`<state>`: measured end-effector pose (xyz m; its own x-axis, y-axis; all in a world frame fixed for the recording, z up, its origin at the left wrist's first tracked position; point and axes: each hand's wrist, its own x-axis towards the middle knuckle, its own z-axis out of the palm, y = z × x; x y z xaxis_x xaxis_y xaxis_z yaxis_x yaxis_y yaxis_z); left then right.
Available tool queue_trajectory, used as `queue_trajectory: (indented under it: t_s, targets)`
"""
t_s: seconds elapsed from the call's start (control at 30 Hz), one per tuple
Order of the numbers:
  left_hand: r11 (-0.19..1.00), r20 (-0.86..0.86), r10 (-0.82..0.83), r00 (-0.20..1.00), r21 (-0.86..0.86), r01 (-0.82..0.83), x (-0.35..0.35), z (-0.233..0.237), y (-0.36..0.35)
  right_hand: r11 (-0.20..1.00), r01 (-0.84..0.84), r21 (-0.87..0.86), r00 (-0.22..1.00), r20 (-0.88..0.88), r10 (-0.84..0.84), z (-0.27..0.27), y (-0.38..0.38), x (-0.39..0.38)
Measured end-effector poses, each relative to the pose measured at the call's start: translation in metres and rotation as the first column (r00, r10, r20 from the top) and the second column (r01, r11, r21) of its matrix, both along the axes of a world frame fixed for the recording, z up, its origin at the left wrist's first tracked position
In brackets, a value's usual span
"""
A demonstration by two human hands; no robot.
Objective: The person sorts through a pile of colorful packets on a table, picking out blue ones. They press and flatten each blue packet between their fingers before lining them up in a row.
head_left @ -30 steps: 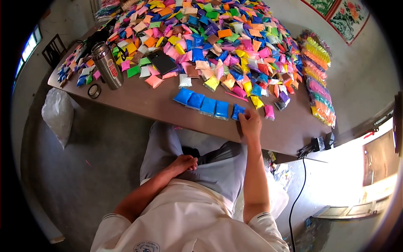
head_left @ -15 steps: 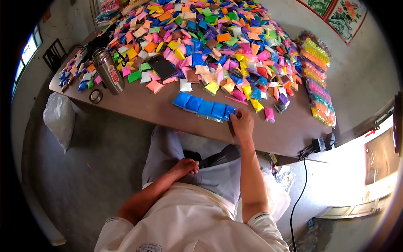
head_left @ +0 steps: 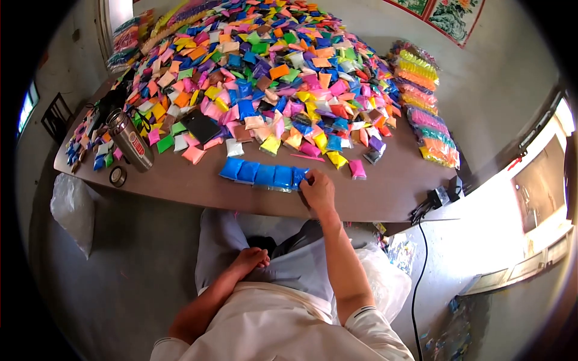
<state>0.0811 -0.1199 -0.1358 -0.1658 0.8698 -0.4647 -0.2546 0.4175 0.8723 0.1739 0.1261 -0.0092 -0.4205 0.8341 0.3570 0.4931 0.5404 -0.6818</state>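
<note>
A row of several blue sachets (head_left: pixel 265 175) lies on the near part of the brown table, joined side by side or set edge to edge. At the row's right end, my right hand (head_left: pixel 319 190) has its thumb and fingers closed on the last blue sachet (head_left: pixel 298 175), which still lies level with the others. My left hand (head_left: pixel 252 259) rests on my lap below the table edge, its fingers curled in, with nothing seen in them. Just beyond the row lies a thin pink strip (head_left: pixel 307 157).
A large heap of small coloured sachets (head_left: pixel 265 78) covers the far table (head_left: pixel 180 182). A steel flask (head_left: pixel 130 141), its lid (head_left: pixel 118 175) and a black phone-like slab (head_left: pixel 201 126) are at left. Bundled sachet strips (head_left: pixel 428 114) stand right; black plugs (head_left: pixel 438 197) sit at the right corner.
The whole view has shifted, so the table appears lower and further left. My right hand stays at the row's right end, and my left hand remains on my lap.
</note>
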Motion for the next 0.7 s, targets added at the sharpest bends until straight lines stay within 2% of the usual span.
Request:
queue_trajectory:
  t_s: [0.1, 0.3, 0.37, 0.4, 0.47, 0.53, 0.6, 0.63, 0.7]
  targets:
    - [1.0, -0.021, 0.005, 1.0, -0.013, -0.005, 0.001, 0.003, 0.001, 0.999, -0.023, -0.025, 1.0, 0.009, 0.023, 0.002, 0.003, 0.001]
    - [0.999, -0.026, -0.003, 1.0, -0.043, 0.002, 0.001, 0.009, 0.0, 0.999, 0.002, -0.037, 0.987, -0.16, -0.008, 0.012, 0.015, 0.007]
    - [0.999, -0.03, 0.0, 1.0, -0.039, -0.001, 0.001, 0.004, 0.0, 0.991, 0.113, 0.076, 0.988, -0.116, -0.104, 0.013, 0.029, 0.008]
    - [0.999, -0.029, 0.004, 1.0, -0.033, -0.005, 0.001, 0.003, 0.0, 0.991, 0.115, 0.075, 0.987, -0.121, -0.105, 0.018, 0.033, 0.008]
    - [0.999, -0.039, -0.008, 0.999, -0.034, 0.006, 0.0, 0.004, 0.001, 0.905, 0.246, 0.347, 0.966, -0.169, -0.197, 0.027, 0.042, 0.008]
    - [0.999, -0.046, -0.015, 0.999, -0.039, 0.013, 0.002, 0.003, -0.001, 0.912, 0.236, 0.336, 0.971, -0.113, -0.21, 0.032, 0.056, 0.01]
    - [0.999, -0.013, -0.016, 1.0, 0.04, 0.016, 0.002, 0.001, -0.001, 0.879, 0.29, 0.378, 0.956, -0.073, -0.285, 0.027, 0.081, 0.008]
    - [0.999, -0.014, -0.011, 1.0, 0.039, 0.012, 0.002, 0.0, -0.001, 0.915, 0.312, 0.257, 0.945, 0.017, -0.327, 0.029, 0.092, 0.008]
    - [0.996, -0.001, -0.03, 1.0, 0.082, 0.03, 0.001, -0.004, -0.004, 0.899, 0.343, 0.272, 0.928, 0.05, -0.369, 0.027, 0.107, 0.006]
